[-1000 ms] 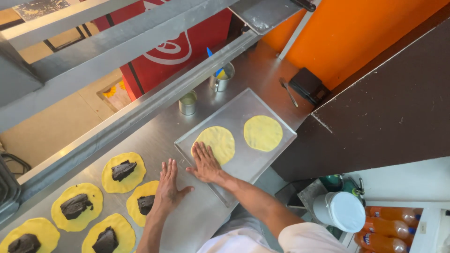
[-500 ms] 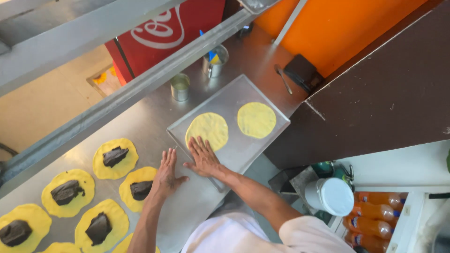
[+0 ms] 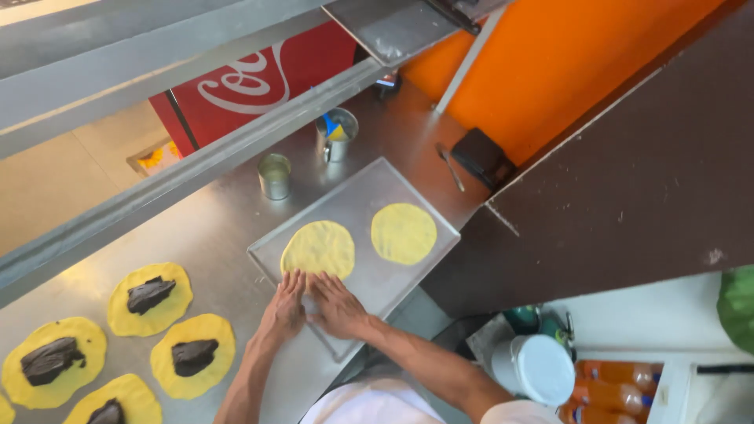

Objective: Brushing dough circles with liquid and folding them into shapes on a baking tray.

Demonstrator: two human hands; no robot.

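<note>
Two plain yellow dough discs lie on a metal tray [image 3: 424,263]: the near disc [image 3: 318,248] and the far disc [image 3: 404,232]. My left hand [image 3: 284,306] and my right hand [image 3: 336,304] rest flat side by side on the tray's near edge, fingertips touching the rim of the near disc. Neither hand holds anything. To the left, several yellow discs topped with dark filling [image 3: 149,295] lie on the steel counter [image 3: 212,235].
Two metal cups stand behind the tray, a small one [image 3: 274,175] and one with utensils [image 3: 338,133]. A black case [image 3: 481,157] and a knife [image 3: 449,166] lie at the back right. A dark brown board [image 3: 628,180] borders the right. A white bucket [image 3: 536,369] and orange bottles [image 3: 620,389] sit below.
My left hand has moved right from the counter onto the tray, beside my right hand. Both hands now sit together at the near disc. The view has shifted.
</note>
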